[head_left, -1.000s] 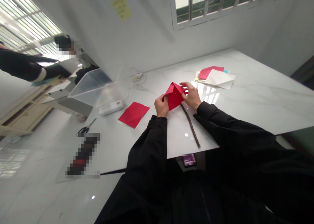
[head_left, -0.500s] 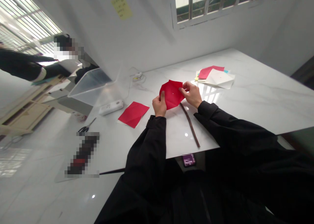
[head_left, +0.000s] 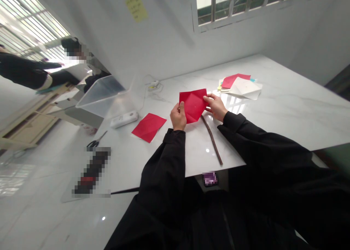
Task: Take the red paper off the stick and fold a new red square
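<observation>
The left hand and right hand grip the edges of a red origami paper, held over the white marble surface. It is open and shows creases. Another red sheet lies left.

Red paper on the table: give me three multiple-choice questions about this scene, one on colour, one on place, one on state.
1. What colour is the sheet between the left hand and right hand? A. Blue B. White C. Red
2. Where does the other red sheet lie? A. In the clear bin B. On the table, left of the hands C. On the paper stack
3. What state is the held sheet in? A. Opened out, creases showing B. Torn in half C. Crumpled into a ball

1. C: it shows bright red.
2. B: it lies beside the power strip.
3. A: fold lines cross its open face.
</observation>
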A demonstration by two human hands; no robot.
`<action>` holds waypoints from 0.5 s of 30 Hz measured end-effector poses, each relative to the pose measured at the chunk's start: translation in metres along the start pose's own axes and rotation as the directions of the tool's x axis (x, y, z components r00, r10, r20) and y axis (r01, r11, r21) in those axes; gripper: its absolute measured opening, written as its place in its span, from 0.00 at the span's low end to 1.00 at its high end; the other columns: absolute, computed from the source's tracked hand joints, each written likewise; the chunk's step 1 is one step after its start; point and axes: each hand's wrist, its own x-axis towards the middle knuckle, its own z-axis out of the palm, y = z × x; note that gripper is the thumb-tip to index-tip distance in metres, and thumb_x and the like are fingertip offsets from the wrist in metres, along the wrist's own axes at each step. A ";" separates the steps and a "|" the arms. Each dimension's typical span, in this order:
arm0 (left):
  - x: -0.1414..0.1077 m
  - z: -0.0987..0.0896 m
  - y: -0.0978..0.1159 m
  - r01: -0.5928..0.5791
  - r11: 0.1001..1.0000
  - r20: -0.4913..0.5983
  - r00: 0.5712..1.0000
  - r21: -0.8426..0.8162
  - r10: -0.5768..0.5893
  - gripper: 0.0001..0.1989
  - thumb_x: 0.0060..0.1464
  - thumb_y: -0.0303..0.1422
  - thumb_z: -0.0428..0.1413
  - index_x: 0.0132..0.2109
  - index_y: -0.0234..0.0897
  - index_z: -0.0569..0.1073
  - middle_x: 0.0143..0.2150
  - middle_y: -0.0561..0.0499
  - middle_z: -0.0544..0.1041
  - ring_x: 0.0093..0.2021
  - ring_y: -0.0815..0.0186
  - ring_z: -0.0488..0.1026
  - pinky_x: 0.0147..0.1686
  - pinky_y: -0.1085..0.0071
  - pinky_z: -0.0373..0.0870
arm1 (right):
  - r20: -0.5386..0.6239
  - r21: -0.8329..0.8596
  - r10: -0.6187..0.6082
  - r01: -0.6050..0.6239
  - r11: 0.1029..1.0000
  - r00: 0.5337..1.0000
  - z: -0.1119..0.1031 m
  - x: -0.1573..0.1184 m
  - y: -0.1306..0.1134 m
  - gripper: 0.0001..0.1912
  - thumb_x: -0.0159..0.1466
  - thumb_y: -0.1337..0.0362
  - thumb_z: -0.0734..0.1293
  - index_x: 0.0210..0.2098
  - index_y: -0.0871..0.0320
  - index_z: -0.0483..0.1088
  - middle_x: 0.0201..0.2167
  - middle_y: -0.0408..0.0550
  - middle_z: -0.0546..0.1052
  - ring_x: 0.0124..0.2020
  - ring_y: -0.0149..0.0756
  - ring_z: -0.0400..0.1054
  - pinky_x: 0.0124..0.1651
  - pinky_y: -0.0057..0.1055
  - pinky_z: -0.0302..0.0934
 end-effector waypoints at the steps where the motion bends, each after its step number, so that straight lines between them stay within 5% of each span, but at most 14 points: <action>1: 0.000 0.000 0.000 0.000 1.000 -0.020 1.000 -0.025 0.000 0.23 0.61 0.48 0.64 0.25 0.39 0.68 0.23 0.55 0.62 0.29 0.67 0.60 0.30 0.73 0.59 | 0.029 0.005 0.002 -0.002 1.000 1.000 0.000 -0.001 0.000 0.13 0.60 0.57 0.74 0.37 0.52 0.67 0.34 0.40 0.78 0.31 0.30 0.71 0.35 0.28 0.67; 7: 0.009 -0.002 -0.008 0.031 1.000 -0.122 0.992 0.000 -0.031 0.23 0.64 0.43 0.61 0.24 0.39 0.66 0.23 0.54 0.63 0.30 0.66 0.63 0.32 0.73 0.58 | 0.239 -0.015 0.005 -0.001 1.000 0.971 0.000 -0.007 0.001 0.18 0.52 0.63 0.80 0.40 0.55 0.75 0.37 0.43 0.82 0.34 0.33 0.75 0.34 0.29 0.68; 15: 0.013 -0.004 -0.010 0.119 0.993 -0.168 0.979 0.023 -0.114 0.19 0.65 0.39 0.59 0.27 0.40 0.66 0.26 0.54 0.66 0.33 0.66 0.64 0.34 0.74 0.60 | 0.203 -0.014 -0.052 0.056 0.998 0.978 0.001 -0.005 0.006 0.11 0.60 0.57 0.77 0.37 0.55 0.78 0.34 0.43 0.81 0.33 0.33 0.74 0.39 0.32 0.71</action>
